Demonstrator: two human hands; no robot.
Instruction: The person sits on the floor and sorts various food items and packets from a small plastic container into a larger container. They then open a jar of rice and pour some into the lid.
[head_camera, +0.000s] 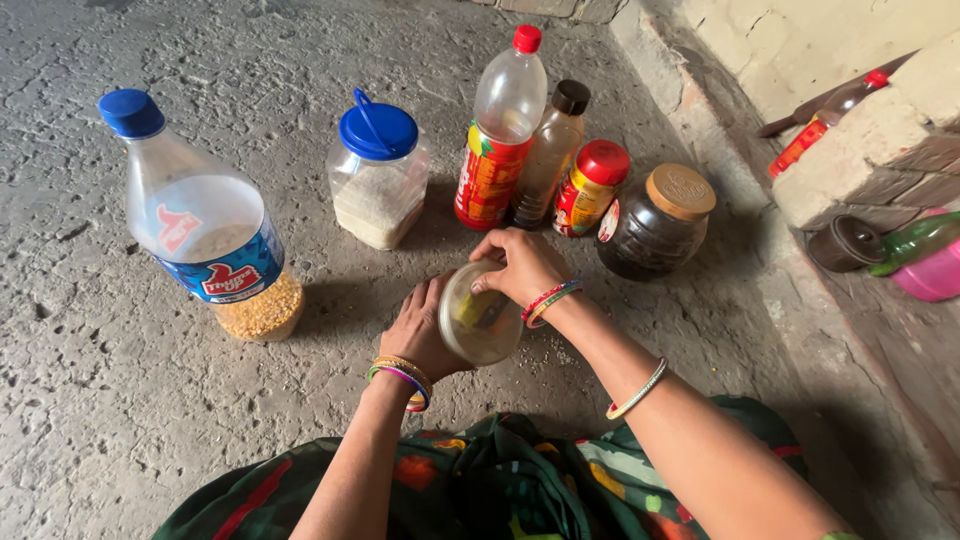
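Draped across your lap, nearest the lens, is a dark green cloth (500, 480) with red and yellow patterning, and both your forearms reach out over it. Your left hand (425, 335) cups a small clear jar (480, 320) from the side and underneath, fingers wrapped round its wall so it cannot turn or slip. Your right hand (520, 265) comes over the top and grips the far rim, where the lid would sit; I judge one hand braces while the other works the mouth, though I cannot tell whether a lid is on. The jar is held tilted toward you just above the rough concrete floor (120, 400), and something yellowish shows inside it. Coloured bangles ring both wrists.

Beyond your hands, the other containers stand upright on the floor in a loose arc, near enough to reach from where you sit. At the left stands a large plastic bottle with a blue cap (205, 230), with yellow lentils in its base. Next comes a squat clear jar with a blue flip lid (378, 175), half full of white grains. Then a tall bottle with a red cap (503, 125), a slimmer bottle with a black cap (550, 150), a small red-lidded tin (590, 190) and a dark round jar with a brown lid (658, 220), packed close together. Off to the right, by a low stone ledge (880, 150), lie a green bottle (915, 240) and a pink vessel (935, 275).
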